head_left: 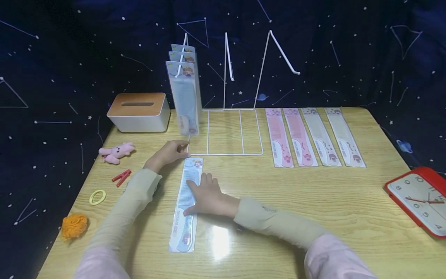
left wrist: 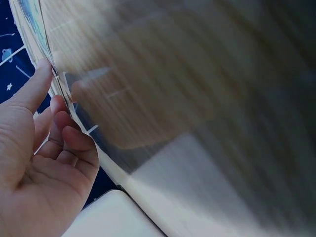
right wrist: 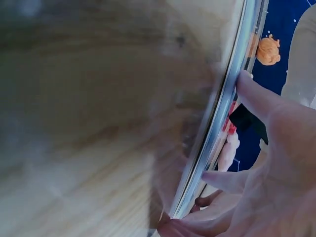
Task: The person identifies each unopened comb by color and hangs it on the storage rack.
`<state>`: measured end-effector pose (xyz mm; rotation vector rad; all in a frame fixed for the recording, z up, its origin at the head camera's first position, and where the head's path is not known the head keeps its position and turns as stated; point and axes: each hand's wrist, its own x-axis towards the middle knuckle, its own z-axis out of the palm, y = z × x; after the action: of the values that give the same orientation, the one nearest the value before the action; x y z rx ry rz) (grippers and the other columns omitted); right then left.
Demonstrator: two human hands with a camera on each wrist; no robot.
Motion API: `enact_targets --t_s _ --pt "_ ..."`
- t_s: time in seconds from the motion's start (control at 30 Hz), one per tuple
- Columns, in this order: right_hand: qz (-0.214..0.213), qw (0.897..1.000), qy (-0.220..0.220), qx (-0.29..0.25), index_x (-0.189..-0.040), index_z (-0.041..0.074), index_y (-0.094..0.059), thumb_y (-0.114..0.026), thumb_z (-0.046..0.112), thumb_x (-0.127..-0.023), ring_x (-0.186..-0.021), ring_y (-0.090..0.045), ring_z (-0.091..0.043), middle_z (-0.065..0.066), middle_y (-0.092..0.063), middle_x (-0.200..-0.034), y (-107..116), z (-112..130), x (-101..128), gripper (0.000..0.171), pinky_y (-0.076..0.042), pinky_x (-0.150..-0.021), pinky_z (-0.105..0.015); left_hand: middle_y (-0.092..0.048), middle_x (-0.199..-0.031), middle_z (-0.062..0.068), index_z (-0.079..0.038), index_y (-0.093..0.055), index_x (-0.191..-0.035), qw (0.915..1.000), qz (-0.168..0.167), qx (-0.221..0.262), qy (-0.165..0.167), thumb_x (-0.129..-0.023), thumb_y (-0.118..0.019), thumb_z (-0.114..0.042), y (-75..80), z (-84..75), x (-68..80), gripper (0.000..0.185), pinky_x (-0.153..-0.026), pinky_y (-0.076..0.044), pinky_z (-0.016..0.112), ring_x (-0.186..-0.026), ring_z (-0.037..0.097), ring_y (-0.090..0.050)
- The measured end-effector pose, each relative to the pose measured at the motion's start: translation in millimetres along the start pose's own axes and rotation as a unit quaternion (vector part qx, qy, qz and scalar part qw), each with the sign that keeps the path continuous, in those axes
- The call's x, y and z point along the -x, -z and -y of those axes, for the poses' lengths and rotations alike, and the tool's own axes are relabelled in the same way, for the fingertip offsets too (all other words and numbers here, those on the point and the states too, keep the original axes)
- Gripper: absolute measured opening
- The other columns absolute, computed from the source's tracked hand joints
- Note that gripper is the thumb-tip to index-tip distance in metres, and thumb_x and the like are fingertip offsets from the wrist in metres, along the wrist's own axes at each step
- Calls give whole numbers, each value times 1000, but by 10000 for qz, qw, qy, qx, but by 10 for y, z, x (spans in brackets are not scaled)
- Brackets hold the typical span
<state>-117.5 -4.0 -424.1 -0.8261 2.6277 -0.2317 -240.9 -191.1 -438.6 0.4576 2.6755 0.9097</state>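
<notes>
Head view: my right hand presses flat on the packaged blue comb on the counter; left hand, relaxed, touches its top. I'd lift it level.

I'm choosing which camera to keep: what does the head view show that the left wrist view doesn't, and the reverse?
Head view only: the right hand resting on the blue packaged comb, four packaged combs in a row, the white wire rack, the tissue box and the red clock. Left wrist only: the palm close up, fingers curled. Both: the left hand, the wooden table.
</notes>
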Motion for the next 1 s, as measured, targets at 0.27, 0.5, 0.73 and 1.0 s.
enact_targets --t_s 0.27,0.5,0.73,1.0 --pt "358 9988 167 -289 -146 18 -38 -83 47 -66 -113 -37 -28 -19 -35 -142 81 -140 86 97 -39 -92 -42 -55 -77 6 5 -47 -135 10000 -24 -24 -15 -88 -68 -17 1 7 -7 57 -64 -40 27 -70 15 -46" --pt "520 9932 280 -999 -143 12 -41 -83 6 -64 -114 -34 -34 -23 -28 -146 144 -248 239 90 -44 -82 -35 -55 -76 5 6 -47 -135 10000 -18 -30 -28 -87 -69 -17 -2 24 -13 57 -65 -41 28 -69 15 -46" --pt "386 9837 141 -1751 -141 9 -44 -78 -5 -59 -113 -38 -40 -24 -29 -144 128 -337 328 90 -48 -78 -36 -53 -75 4 4 -45 -137 10000 54 12 81 -89 -67 -18 0 17 -15 58 -62 -39 28 -66 14 -44" --pt "453 9660 275 -2532 -144 9 -39 -82 3 -64 -108 -48 -30 -20 -38 -134 101 -504 328 91 -48 -88 -41 -54 -78 5 3 -43 -139 9996 124 48 245 -89 -67 -21 2 6 -7 60 -61 -39 27 -67 14 -44"
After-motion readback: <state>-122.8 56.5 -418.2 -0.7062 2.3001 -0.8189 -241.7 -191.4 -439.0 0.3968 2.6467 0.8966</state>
